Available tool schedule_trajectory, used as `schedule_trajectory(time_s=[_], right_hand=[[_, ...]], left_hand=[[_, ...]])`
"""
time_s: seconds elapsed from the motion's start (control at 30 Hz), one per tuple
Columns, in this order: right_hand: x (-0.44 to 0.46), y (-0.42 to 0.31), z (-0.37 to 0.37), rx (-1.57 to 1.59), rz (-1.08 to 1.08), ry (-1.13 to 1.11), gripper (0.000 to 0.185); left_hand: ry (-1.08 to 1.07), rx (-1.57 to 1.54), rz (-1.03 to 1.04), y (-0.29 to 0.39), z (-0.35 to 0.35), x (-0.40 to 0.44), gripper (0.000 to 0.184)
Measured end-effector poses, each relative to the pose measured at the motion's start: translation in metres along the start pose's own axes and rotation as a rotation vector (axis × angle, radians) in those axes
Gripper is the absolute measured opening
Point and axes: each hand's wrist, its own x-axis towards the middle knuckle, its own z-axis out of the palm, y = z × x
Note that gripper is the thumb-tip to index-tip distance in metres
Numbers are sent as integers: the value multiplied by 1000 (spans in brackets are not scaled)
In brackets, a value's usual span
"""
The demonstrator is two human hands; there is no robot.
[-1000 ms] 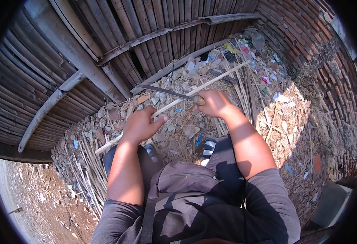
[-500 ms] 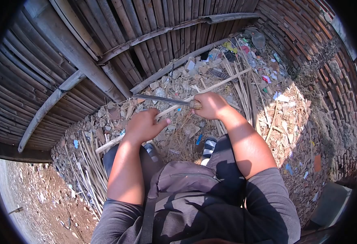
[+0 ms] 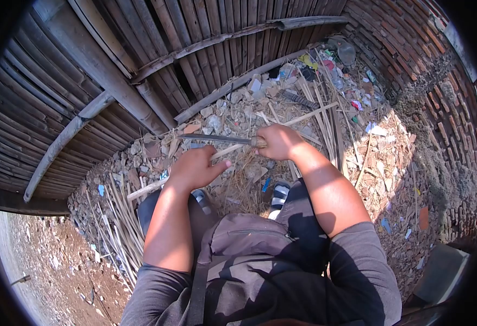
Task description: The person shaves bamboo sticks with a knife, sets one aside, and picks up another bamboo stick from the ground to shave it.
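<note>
A long pale bamboo strip slants across in front of me, its near end low at the left and its far end up to the right. My left hand is closed around it, thumb pointing right. In my right hand is the wooden handle of a knife. Its long dark blade points left, just beyond my left hand and close to the strip. My right fist also lies against the strip; whether the blade touches the strip I cannot tell.
Split bamboo strips lie in a pile at my left, with more strips ahead to the right. Rubble and litter cover the ground around my sandalled feet. A bamboo wall stands ahead, a brick wall at the right.
The knife's blade tip has dipped slightly, and the blade lies flatter. The strip's far end has come down a little. Both hands keep their holds almost in place.
</note>
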Motion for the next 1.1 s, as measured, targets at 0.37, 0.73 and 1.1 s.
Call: schedule_trajectory(time_s=[0.37, 0.73, 1.1], right_hand=[[4, 2, 6, -8, -16, -25, 41], [7, 3, 9, -7, -24, -47, 42], [8, 2, 10, -13, -46, -67, 45]], left_hand=[[-15, 5, 62, -5, 5, 3, 70], [-58, 2, 18, 3, -3, -2, 67], [-79, 5, 13, 4, -3, -2, 70]])
